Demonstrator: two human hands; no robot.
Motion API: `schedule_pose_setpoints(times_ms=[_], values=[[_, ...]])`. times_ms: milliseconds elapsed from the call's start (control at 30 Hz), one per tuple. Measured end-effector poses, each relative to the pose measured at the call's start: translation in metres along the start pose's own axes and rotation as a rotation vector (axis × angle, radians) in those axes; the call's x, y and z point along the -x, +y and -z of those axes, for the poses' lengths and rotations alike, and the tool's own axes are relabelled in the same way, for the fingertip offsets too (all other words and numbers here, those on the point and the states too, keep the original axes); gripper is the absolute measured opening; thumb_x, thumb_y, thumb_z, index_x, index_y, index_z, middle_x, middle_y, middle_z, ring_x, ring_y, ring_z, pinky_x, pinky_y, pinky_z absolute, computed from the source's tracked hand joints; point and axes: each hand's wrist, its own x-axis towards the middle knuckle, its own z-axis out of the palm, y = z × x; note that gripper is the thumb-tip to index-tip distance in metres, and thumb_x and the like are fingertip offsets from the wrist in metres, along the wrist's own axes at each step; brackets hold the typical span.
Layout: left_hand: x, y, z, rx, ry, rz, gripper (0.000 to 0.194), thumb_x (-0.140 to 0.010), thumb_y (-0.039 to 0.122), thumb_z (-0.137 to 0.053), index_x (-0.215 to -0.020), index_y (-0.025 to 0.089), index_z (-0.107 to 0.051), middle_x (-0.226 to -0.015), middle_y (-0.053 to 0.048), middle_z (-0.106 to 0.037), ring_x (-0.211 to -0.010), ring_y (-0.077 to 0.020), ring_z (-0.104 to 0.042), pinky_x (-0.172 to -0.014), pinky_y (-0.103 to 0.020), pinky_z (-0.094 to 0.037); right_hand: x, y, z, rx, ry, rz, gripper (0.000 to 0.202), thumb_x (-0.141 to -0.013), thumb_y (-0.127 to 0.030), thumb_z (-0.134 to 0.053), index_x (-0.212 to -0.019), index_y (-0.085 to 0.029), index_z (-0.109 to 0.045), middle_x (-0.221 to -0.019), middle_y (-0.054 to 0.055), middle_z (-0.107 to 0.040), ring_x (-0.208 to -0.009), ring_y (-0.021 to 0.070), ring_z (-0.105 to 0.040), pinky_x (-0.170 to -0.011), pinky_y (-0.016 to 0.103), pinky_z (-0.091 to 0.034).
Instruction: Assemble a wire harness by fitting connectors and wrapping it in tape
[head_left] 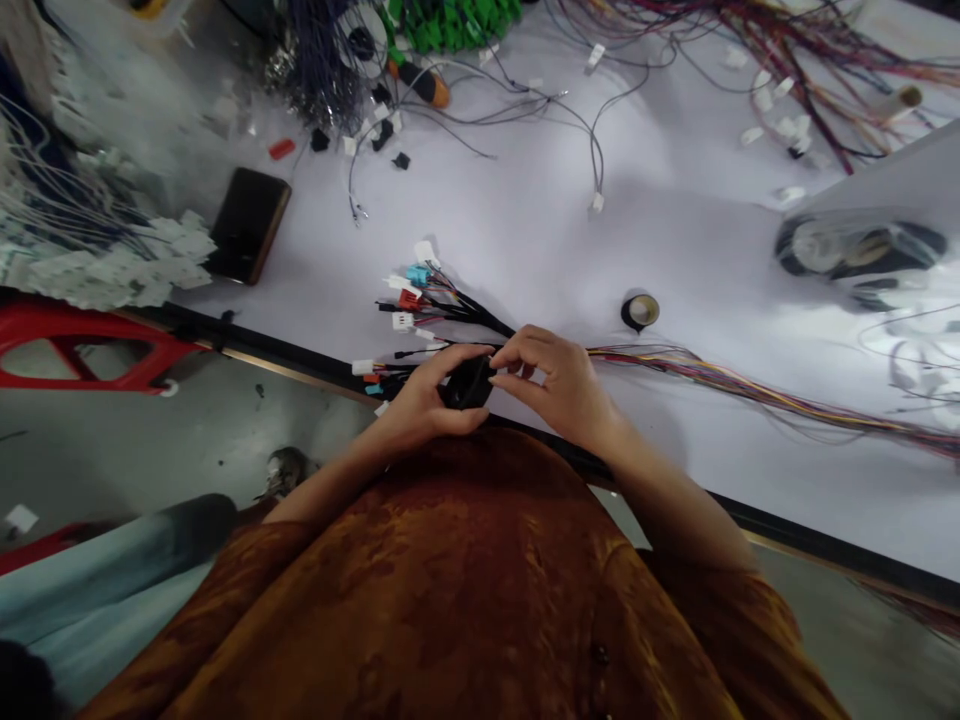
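My left hand (pixel 427 398) is closed around a small black piece (pixel 469 384) with a dark hollow, just above the table's near edge. Its exact kind is unclear. At the right edge of this piece, the thumb and fingers of my right hand (pixel 551 382) come together in a pinch; whatever lies between the fingertips is too small to make out. Beyond my hands, a black-wrapped wire branch (pixel 480 312) fans out to the left, ending in white, red and blue connectors (pixel 410 299). A long bundle of thin coloured wires (pixel 720 385) runs off to the right.
A black tape roll (pixel 640 311) lies right of my hands. Farther left are a phone (pixel 249 226) and a heap of white connectors (pixel 112 255). Loose grey wires (pixel 592 140) and an orange-black tool (pixel 424 84) lie at the back. A red frame (pixel 90 345) stands beside the table.
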Motion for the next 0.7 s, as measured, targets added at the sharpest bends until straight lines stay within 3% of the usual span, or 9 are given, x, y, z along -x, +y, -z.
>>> schedule_pose_setpoints(times_ms=[200, 433, 600, 700], values=[[-0.002, 0.000, 0.003, 0.024, -0.095, 0.062, 0.061, -0.072, 0.030, -0.074, -0.130, 0.020, -0.057, -0.128, -0.010, -0.063, -0.120, -0.0278, -0.058, -0.107, -0.041, -0.043, 0.003, -0.002, -0.006, 0.136, -0.007, 0.081, 0.011, -0.093, -0.015, -0.055, -0.085, -0.016, -0.063, -0.087, 0.003, -0.062, -0.080, 0.0126, -0.058, -0.075, 0.026, -0.047], [0.001, 0.003, 0.008, 0.123, -0.253, 0.165, 0.064, -0.073, 0.031, -0.075, -0.133, 0.022, -0.056, -0.128, -0.007, -0.064, -0.119, -0.0281, -0.059, -0.105, -0.039, -0.045, 0.012, -0.005, 0.005, 0.220, -0.122, 0.203, 0.013, -0.096, -0.023, -0.055, -0.098, -0.018, -0.067, -0.095, 0.004, -0.067, -0.087, 0.0141, -0.062, -0.077, 0.027, -0.049], [0.007, 0.002, 0.002, 0.194, -0.314, 0.196, 0.063, -0.073, 0.033, -0.076, -0.132, 0.021, -0.059, -0.133, -0.009, -0.063, -0.123, -0.0312, -0.057, -0.106, -0.045, -0.044, 0.013, -0.008, 0.003, 0.179, -0.177, 0.161, 0.015, -0.096, -0.021, -0.056, -0.086, -0.017, -0.067, -0.084, 0.003, -0.066, -0.076, 0.0125, -0.060, -0.070, 0.025, -0.045], [0.008, 0.002, 0.001, 0.196, -0.329, 0.186, 0.060, -0.075, 0.036, -0.075, -0.131, 0.021, -0.061, -0.128, -0.008, -0.066, -0.122, -0.0317, -0.058, -0.107, -0.048, -0.044, 0.013, -0.008, -0.002, 0.142, -0.146, 0.096, 0.014, -0.093, -0.016, -0.057, -0.082, -0.016, -0.066, -0.083, 0.002, -0.065, -0.074, 0.0110, -0.058, -0.069, 0.024, -0.044]])
